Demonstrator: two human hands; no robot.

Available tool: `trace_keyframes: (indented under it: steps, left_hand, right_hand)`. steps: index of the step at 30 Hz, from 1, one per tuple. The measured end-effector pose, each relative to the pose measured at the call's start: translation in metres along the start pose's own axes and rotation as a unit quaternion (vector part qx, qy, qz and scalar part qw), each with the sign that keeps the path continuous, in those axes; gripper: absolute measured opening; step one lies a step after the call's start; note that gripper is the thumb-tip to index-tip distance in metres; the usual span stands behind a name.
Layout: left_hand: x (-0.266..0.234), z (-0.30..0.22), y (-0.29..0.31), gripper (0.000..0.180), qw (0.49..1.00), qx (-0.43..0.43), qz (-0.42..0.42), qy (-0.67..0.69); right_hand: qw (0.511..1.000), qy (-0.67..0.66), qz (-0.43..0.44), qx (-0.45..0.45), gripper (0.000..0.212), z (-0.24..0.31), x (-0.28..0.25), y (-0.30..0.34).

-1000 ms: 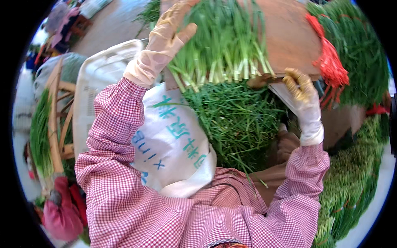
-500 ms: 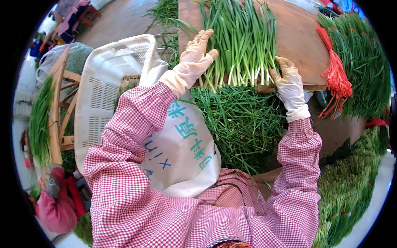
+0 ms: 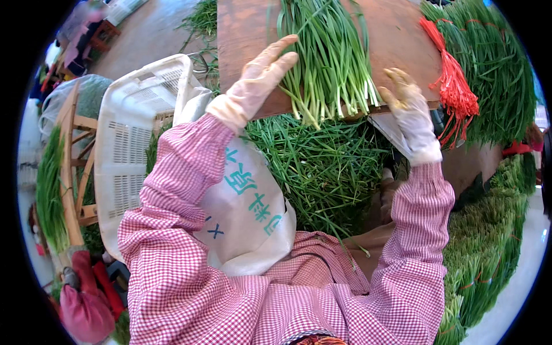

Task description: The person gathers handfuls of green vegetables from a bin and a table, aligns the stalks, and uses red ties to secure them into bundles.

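A loose pile of long green chives lies on a brown wooden table, its pale cut ends toward me at the near edge. My left hand, in a pale glove, is beside the pile's left side. Its fingers are stretched out and apart, the tips right by the leaves; whether they touch is hard to tell. To the right of the stem ends, my gloved right hand has its fingers apart and nothing in it. A gap shows between that hand and the pile.
Red ties hang over the table's right edge, beside stacked chive bundles. More bundles stand at the lower right. Loose greens fill the space below the table. At left are a white basket and a white sack.
The view has shifted, so the table and basket appear farther left. My right hand has drawn away from the stems to the right. The chives' upper leaves now lie in a narrower band.
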State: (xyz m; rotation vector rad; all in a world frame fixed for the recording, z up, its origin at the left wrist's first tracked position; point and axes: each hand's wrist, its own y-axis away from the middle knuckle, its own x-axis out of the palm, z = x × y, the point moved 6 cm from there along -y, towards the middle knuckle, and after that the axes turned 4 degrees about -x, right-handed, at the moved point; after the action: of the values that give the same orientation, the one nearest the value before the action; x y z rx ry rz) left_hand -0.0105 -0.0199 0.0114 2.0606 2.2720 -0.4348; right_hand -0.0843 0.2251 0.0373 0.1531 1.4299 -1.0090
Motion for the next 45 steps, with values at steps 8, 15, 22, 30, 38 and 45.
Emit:
trace_keyframes:
  steps: [8,15,22,30,38,45]
  left_hand:
    - [-0.039,-0.016,0.059,0.045,0.996,-0.038,-0.077,-0.029]
    - [-0.021,-0.005,0.059,0.036,0.981,0.076,-0.073,-0.161]
    - [-0.033,-0.008,0.062,0.039,0.984,0.070,-0.093,-0.139]
    - [0.029,-0.026,0.010,0.059,0.931,0.132,-0.086,-0.331]
    - [0.017,0.003,0.006,0.077,0.952,0.114,-0.037,-0.281]
    - [0.021,-0.003,0.008,0.071,0.952,0.115,-0.019,-0.284]
  right_hand:
    - [0.917,-0.335,0.214,0.045,0.019,0.121,0.012,0.065]
    - [0.920,-0.311,0.229,0.069,0.036,0.123,0.050,0.025]
    - [0.907,-0.355,0.194,0.115,0.025,0.118,-0.005,0.029]
    - [0.998,0.057,0.037,-0.019,0.020,0.081,0.018,-0.057]
    - [0.871,-0.466,0.007,0.154,0.025,0.045,-0.009,-0.063]
    - [0.711,-0.699,-0.030,0.068,0.023,0.044,-0.046,-0.051]
